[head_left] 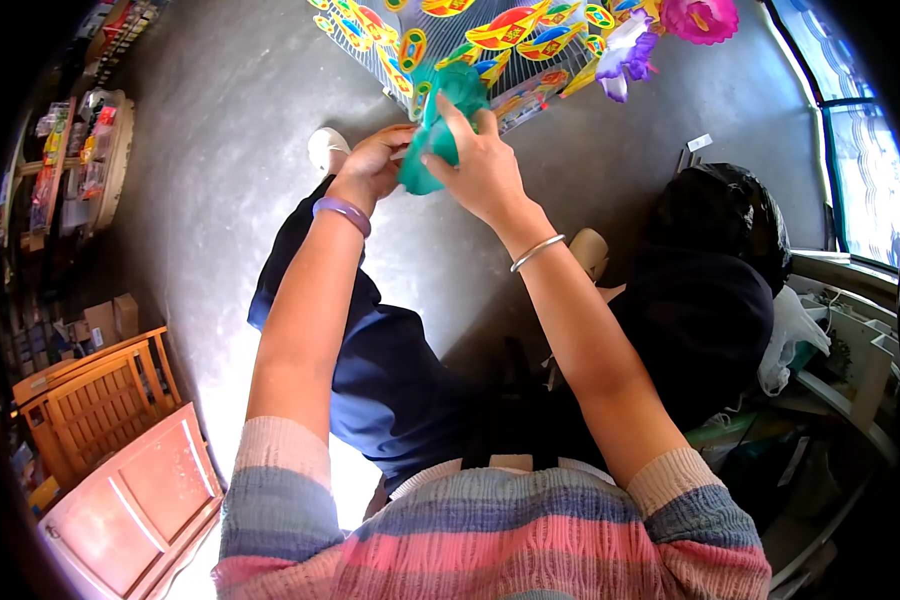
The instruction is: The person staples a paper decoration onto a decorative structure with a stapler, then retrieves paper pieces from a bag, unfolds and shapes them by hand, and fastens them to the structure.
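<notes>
A thin green crumpled piece [436, 150], like tissue or a cloth petal, is held up in front of a decorated fan-like structure; its exact kind is unclear. My right hand [478, 168] grips it from the right, with thumb and fingers pressed against it. From the left, my left hand [373, 163] pinches its edge, the fingertips partly hidden. Just beyond stands the ribbed, pleated structure [425, 70], covered with red, yellow and blue paper ornaments [510, 27]. A white and purple artificial flower [627, 58] and a pink one [701, 17] are fixed at its right side.
A wooden folding chair [98, 395] and a reddish panel [135, 500] are at lower left. Shelves with packaged goods [95, 150] line the left. To the right are a black plastic bag [735, 205], a white bag [792, 335] and a bright window [870, 150]. Grey floor [220, 150] lies below.
</notes>
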Tool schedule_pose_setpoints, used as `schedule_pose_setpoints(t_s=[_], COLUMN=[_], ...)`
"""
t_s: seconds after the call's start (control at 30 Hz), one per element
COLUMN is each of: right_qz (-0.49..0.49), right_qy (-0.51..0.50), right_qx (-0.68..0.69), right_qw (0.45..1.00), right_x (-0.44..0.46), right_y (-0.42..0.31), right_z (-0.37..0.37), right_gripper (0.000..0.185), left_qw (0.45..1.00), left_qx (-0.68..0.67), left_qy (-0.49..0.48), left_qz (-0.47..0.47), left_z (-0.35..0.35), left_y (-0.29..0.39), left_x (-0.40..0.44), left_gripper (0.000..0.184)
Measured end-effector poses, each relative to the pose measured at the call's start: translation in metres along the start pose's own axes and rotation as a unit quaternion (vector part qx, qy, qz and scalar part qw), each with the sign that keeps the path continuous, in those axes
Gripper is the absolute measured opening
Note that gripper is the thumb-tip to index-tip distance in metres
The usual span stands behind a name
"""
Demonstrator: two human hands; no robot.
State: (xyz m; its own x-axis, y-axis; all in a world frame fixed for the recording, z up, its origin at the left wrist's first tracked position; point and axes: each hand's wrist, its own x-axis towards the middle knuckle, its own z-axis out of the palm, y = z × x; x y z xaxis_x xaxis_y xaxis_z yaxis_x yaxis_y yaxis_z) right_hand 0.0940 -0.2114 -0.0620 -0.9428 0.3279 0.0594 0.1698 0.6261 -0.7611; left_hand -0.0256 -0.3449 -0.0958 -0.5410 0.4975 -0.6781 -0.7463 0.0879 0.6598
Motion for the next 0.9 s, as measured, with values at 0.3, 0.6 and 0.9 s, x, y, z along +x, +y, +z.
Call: schedule_pose_setpoints(t_s=[0.3, 0.6, 0.9], right_qz=[-0.071, -0.238, -0.188], right_qy=[0.108, 0.120, 0.044], right_qx=[0.165, 0.006, 0.106], right_qw=[0.978, 0.964, 0.975], right_x=[0.014, 0.044, 0.072], right_y=[0.022, 0.000, -0.010], right_z=[0.010, 0.029, 0.024], right_gripper=[0.020, 0.048, 0.054], left_qw=[0.982, 0.982, 0.957], left_qx=[-0.073, -0.020, -0.179], left_qy=[0.151, 0.118, 0.010], left_qz=[0.090, 0.146, 0.228], left_z=[0.008, -0.030, -0.066], left_y=[0.020, 0.008, -0.017], left_x=[-0.023, 0.005, 0.039], left_gripper=[0.027, 0.039, 0.027])
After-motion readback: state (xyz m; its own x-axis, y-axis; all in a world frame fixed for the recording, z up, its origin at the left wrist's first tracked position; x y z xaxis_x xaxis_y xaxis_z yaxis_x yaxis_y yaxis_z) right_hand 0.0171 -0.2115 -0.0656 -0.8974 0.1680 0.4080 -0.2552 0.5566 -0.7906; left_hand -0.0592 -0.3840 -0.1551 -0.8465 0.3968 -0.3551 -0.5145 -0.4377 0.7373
